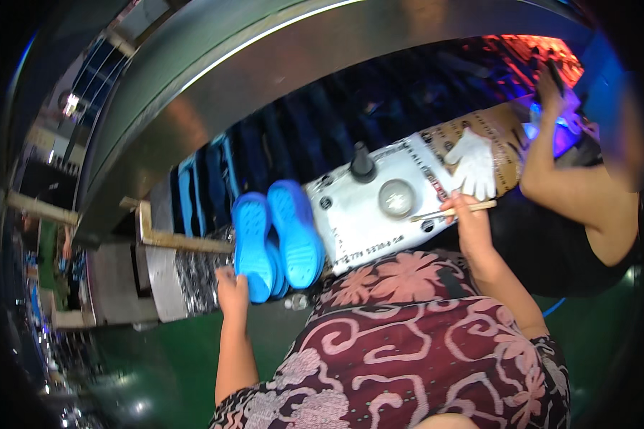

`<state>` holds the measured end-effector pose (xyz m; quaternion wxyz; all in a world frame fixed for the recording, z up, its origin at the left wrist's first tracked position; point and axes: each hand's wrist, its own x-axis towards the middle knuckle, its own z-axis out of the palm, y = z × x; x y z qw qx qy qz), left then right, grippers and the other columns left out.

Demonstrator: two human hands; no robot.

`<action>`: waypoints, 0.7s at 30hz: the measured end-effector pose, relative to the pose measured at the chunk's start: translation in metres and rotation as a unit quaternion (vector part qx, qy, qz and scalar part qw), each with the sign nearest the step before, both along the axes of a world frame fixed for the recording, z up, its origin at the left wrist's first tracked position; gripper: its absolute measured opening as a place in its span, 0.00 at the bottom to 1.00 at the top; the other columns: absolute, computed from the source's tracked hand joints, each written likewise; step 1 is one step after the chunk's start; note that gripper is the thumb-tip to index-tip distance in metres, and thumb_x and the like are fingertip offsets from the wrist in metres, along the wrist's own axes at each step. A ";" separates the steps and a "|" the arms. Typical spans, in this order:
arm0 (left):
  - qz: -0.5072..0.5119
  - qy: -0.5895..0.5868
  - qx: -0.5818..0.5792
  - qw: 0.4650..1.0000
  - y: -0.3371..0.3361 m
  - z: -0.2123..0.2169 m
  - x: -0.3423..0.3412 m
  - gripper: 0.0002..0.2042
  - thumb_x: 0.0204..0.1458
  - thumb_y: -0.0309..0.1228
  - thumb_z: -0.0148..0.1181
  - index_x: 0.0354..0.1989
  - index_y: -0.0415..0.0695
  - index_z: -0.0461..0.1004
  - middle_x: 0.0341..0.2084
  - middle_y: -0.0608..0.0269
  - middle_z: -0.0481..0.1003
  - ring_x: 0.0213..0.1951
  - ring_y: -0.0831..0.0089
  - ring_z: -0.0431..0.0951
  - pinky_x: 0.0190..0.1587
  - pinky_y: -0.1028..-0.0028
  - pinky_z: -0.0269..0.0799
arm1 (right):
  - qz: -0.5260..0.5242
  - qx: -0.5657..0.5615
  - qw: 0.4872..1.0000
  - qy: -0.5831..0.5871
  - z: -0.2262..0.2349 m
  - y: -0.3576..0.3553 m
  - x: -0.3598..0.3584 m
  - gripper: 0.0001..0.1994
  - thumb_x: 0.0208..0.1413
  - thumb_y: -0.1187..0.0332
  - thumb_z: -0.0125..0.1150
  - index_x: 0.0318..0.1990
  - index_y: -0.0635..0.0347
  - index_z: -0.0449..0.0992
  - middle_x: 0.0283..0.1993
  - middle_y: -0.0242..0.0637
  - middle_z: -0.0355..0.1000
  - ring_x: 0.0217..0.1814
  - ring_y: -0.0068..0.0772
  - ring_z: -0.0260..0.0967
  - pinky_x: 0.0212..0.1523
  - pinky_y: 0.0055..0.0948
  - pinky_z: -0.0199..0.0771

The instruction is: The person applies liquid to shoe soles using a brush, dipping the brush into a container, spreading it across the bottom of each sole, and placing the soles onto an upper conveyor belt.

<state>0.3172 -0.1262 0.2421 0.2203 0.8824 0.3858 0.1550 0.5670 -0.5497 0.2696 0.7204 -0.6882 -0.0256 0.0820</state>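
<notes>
One head camera looks steeply down from close above. It faces a white bench (pixel 365 214) and the conveyor (pixel 279 136) beyond.

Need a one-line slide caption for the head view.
Left hand touches blue shoe soles at a conveyor; right hand holds a thin stick.

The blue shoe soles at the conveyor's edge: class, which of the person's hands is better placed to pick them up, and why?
Left. The left hand already rests beside the blue shoe soles, while the right hand holds a thin stick over the white panel, farther away.
</notes>
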 end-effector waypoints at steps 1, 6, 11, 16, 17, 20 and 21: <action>0.024 -0.022 -0.123 0.992 0.001 0.004 0.002 0.14 0.47 0.30 0.52 0.42 0.39 0.64 0.25 0.55 0.72 0.29 0.66 0.74 0.31 0.64 0.67 | 0.003 0.015 1.000 0.002 0.000 0.000 0.001 0.17 0.61 0.60 0.50 0.25 0.64 0.75 0.24 0.31 0.69 0.26 0.18 0.60 0.30 0.19 0.60; 0.076 -0.171 -0.630 0.754 -0.020 0.033 0.009 0.23 0.46 0.30 0.56 0.52 0.38 0.65 0.42 0.54 0.73 0.42 0.66 0.75 0.47 0.69 0.71 | 0.022 -0.006 1.000 0.006 0.005 0.006 0.006 0.19 0.62 0.58 0.47 0.27 0.64 0.74 0.24 0.32 0.68 0.27 0.19 0.59 0.33 0.19 0.59; -0.036 -0.272 -0.617 0.738 -0.100 0.074 0.052 0.28 0.44 0.30 0.61 0.55 0.38 0.61 0.45 0.53 0.71 0.42 0.64 0.75 0.45 0.66 0.74 | 0.011 0.066 0.998 0.021 0.011 0.006 0.011 0.21 0.63 0.57 0.46 0.26 0.64 0.74 0.25 0.33 0.67 0.27 0.20 0.59 0.35 0.20 0.59; -0.149 -0.228 -0.466 0.842 -0.152 0.063 0.108 0.24 0.49 0.27 0.58 0.53 0.35 0.58 0.42 0.54 0.71 0.39 0.68 0.75 0.34 0.71 0.75 | 0.061 0.099 0.993 -0.029 0.046 0.013 0.005 0.18 0.62 0.60 0.48 0.26 0.64 0.75 0.26 0.33 0.70 0.28 0.21 0.62 0.35 0.20 0.63; -0.176 -0.235 -0.409 0.864 -0.157 0.057 0.119 0.21 0.50 0.27 0.57 0.52 0.34 0.60 0.42 0.54 0.71 0.37 0.70 0.75 0.35 0.72 0.74 | 0.092 0.074 0.991 -0.065 0.056 0.015 0.002 0.17 0.62 0.61 0.49 0.27 0.64 0.76 0.27 0.33 0.71 0.28 0.20 0.63 0.35 0.19 0.63; -0.200 -0.253 -0.396 0.860 -0.192 0.077 0.142 0.18 0.50 0.24 0.57 0.49 0.34 0.62 0.40 0.56 0.72 0.37 0.71 0.75 0.43 0.73 0.71 | 0.145 -0.022 0.954 -0.261 0.077 0.017 -0.006 0.15 0.59 0.65 0.51 0.25 0.63 0.77 0.23 0.34 0.71 0.27 0.27 0.65 0.36 0.25 0.64; -0.211 -0.260 -0.382 0.861 -0.199 0.082 0.148 0.18 0.50 0.22 0.57 0.49 0.34 0.63 0.39 0.56 0.73 0.37 0.71 0.75 0.45 0.72 0.71 | 0.150 -0.060 0.925 -0.344 0.078 0.017 -0.005 0.14 0.58 0.66 0.52 0.24 0.62 0.77 0.21 0.35 0.71 0.26 0.30 0.66 0.37 0.28 0.64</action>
